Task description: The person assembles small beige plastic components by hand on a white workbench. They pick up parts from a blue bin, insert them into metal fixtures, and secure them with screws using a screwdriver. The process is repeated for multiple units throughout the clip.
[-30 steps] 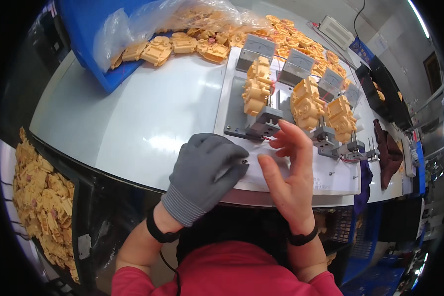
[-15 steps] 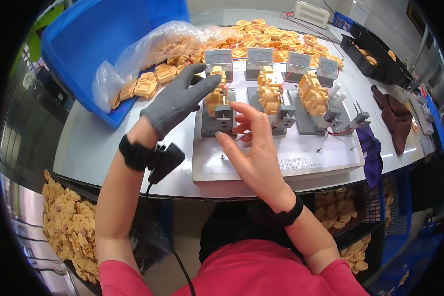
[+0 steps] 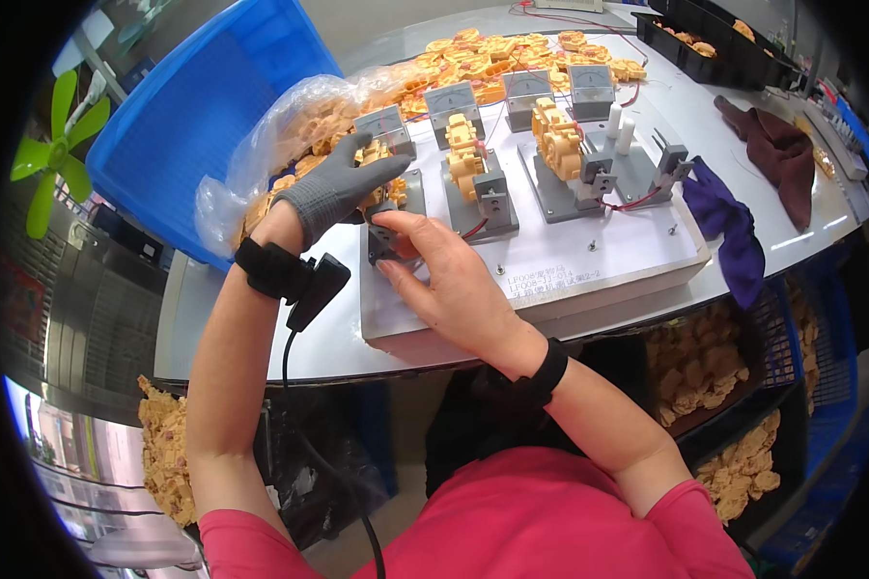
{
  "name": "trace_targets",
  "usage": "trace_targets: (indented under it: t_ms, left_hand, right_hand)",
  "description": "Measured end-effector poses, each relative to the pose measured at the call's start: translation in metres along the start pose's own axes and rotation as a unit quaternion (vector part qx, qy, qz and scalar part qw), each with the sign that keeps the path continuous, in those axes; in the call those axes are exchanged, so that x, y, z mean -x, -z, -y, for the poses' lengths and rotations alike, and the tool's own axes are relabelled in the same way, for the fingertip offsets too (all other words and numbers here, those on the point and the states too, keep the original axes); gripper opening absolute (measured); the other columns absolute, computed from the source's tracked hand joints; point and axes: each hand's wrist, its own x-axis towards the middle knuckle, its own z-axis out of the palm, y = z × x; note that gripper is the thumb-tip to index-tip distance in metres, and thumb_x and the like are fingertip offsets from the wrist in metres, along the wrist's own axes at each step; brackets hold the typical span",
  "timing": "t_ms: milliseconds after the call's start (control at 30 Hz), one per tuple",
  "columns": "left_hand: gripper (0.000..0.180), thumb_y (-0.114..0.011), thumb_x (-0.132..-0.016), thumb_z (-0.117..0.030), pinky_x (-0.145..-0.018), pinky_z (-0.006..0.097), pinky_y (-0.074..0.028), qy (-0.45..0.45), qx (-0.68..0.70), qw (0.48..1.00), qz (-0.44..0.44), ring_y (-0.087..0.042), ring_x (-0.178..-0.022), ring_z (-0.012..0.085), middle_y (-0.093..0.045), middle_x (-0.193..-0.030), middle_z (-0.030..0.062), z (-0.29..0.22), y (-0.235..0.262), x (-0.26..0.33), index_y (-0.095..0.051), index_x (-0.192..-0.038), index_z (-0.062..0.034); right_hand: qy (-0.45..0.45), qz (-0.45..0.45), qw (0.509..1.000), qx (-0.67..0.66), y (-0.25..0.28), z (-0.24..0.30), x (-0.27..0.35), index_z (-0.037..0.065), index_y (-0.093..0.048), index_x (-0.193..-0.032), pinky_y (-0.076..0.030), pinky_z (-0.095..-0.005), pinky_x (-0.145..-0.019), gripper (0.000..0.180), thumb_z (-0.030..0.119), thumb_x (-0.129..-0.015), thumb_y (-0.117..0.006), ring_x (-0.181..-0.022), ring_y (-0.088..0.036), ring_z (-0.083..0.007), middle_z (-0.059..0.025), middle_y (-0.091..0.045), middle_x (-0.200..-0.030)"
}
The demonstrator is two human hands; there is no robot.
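My left hand (image 3: 343, 183), in a grey knit glove, is closed over a yellow plastic gearbox (image 3: 377, 152) on the leftmost test station. Part of that gearbox is hidden behind the glove. My bare right hand (image 3: 459, 289) has thumb and forefinger around the small grey clamp block (image 3: 383, 240) at the front of the same station. Two more stations to the right each carry a yellow gearbox, one in the middle (image 3: 464, 164) and one farther right (image 3: 558, 140). All stand on a white board (image 3: 550, 261), with grey panel meters (image 3: 451, 104) behind them.
A blue crate (image 3: 193, 125) with a clear plastic bag (image 3: 290, 125) stands at the left. Yellow parts (image 3: 512, 58) are heaped behind the meters. Two white posts (image 3: 626, 135), a purple cloth (image 3: 729, 232) and a brown cloth (image 3: 777, 154) are at the right; a black tray (image 3: 705, 43) lies beyond.
The view has swung, so the board sits farther left and tilted. My left fingers have come closer around the leftmost gearbox, and my right finger and thumb remain at its clamp block.
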Motion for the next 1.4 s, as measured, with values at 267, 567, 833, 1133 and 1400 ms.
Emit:
trace_targets:
  t_ms: [267,567,833,1133,1400]
  left_hand:
    - [0.088,-0.077,-0.077,-0.032,-0.076,0.032,-0.056,-0.03,-0.059,0.998,-0.01,-0.061,-0.104,0.0245,-0.052,-0.129,0.0205,0.004,-0.003,-0.012,-0.032,-0.144,0.0033]
    - [0.057,-0.058,-0.095,-0.023,-0.095,0.032,-0.048,-0.269,0.116,0.953,-0.078,-0.057,-0.116,0.0213,-0.053,-0.129,0.0145,-0.039,0.01,0.037,-0.036,-0.143,-0.002]
    - [0.074,-0.07,-0.08,-0.006,-0.102,0.036,-0.041,-0.33,-0.159,0.926,0.094,-0.048,-0.125,0.0284,-0.044,-0.138,0.0193,-0.039,-0.134,0.135,-0.035,-0.145,0.0012]
    - [0.066,-0.059,-0.078,-0.012,-0.095,0.039,-0.043,-0.21,-0.08,0.972,0.071,-0.05,-0.12,0.0272,-0.045,-0.138,0.0152,0.002,-0.115,0.14,-0.043,-0.141,-0.0019]
    - [0.045,-0.049,-0.085,-0.001,-0.1,0.037,-0.038,-0.192,0.005,0.959,-0.21,-0.049,-0.121,0.0277,-0.049,-0.133,0.0206,0.056,-0.09,0.157,-0.049,-0.131,0.0047]
  right_hand:
    - [0.012,0.051,0.994,-0.092,0.006,0.006,-0.001,0.003,-0.056,-0.111,-0.05,-0.0404,-0.082,0.032,0.008,-0.082,-0.067,-0.091,-0.062,-0.0338,-0.0152,-0.063,-0.097]
    - [0.079,-0.055,0.995,-0.008,0.014,-0.016,0.003,0.0,-0.053,-0.124,-0.045,-0.0408,-0.094,0.054,0.03,-0.083,-0.072,-0.106,-0.056,-0.0319,-0.0164,-0.058,-0.114]
    - [-0.291,-0.02,0.835,-0.466,0.14,0.046,0.108,0.001,-0.042,-0.124,-0.053,-0.031,-0.088,0.045,0.015,-0.09,-0.068,-0.1,-0.064,-0.0161,-0.0105,-0.062,-0.113]
    - [-0.502,-0.253,0.826,0.03,0.301,-0.067,0.296,-0.001,-0.059,-0.105,-0.054,-0.0282,-0.064,0.026,0.015,-0.087,-0.068,-0.072,-0.068,-0.0171,-0.0083,-0.07,-0.088]
    - [-0.529,-0.32,0.78,0.093,0.337,-0.063,0.297,-0.001,-0.056,-0.121,-0.049,-0.0212,-0.081,0.029,0.013,-0.095,-0.061,-0.094,-0.062,-0.0114,-0.0076,-0.064,-0.106]
